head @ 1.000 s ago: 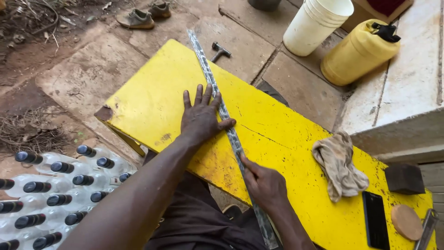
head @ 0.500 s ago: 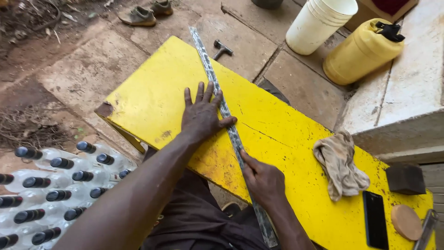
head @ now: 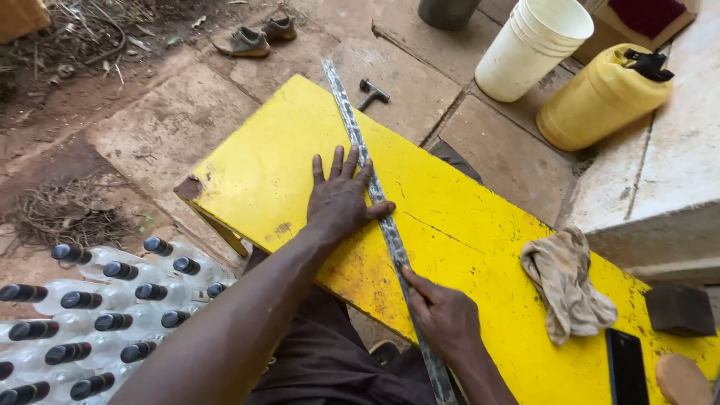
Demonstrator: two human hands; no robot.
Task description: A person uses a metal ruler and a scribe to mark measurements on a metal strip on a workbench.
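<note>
Head view: metal strip under left hand

outdoor yard workshop, paved ground, hammer

The left arm runs up from the near left, bare and nearly straight, forearm angled toward the far right. The left hand lies palm down, flat, fingers spread and pointing to the far side, thumb stretched out to the right. Its wrist is level with the forearm, not bent.

The right hand sits nearer and further right, well apart from the left. It is turned back-up, knuckles raised, fingers curled under, with the thumb pointing toward the far left. Its wrist bends down toward the near edge, and only a short stretch of forearm shows.
</note>
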